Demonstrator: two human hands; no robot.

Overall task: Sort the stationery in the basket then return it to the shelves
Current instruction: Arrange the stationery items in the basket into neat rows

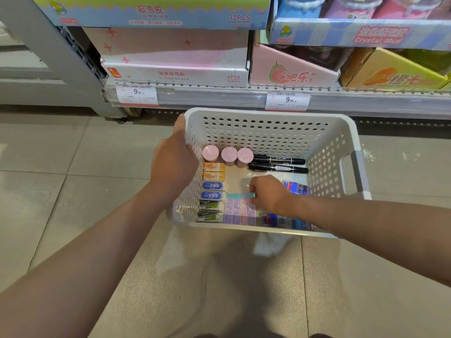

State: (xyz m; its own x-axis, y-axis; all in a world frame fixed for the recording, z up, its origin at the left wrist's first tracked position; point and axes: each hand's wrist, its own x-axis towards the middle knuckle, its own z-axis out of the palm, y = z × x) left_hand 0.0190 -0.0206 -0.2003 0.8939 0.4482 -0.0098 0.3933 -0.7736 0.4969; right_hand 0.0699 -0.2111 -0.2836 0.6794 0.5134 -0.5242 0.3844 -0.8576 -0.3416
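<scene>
left hand clamped on basket rim | right hand pinching purple packs inside (erasers lined up alongside) | basket on floor

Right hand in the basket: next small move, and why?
Probably nudge the purple packs flush against the eraser column. The right hand already pinches the teal end of the rightmost pack, the other groups sit in tidy rows, and the left hand steadies the basket rim. Blue packets beside it look unsorted.

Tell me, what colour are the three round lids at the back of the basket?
Pink. The three round lids show clearly in the head view.
</scene>
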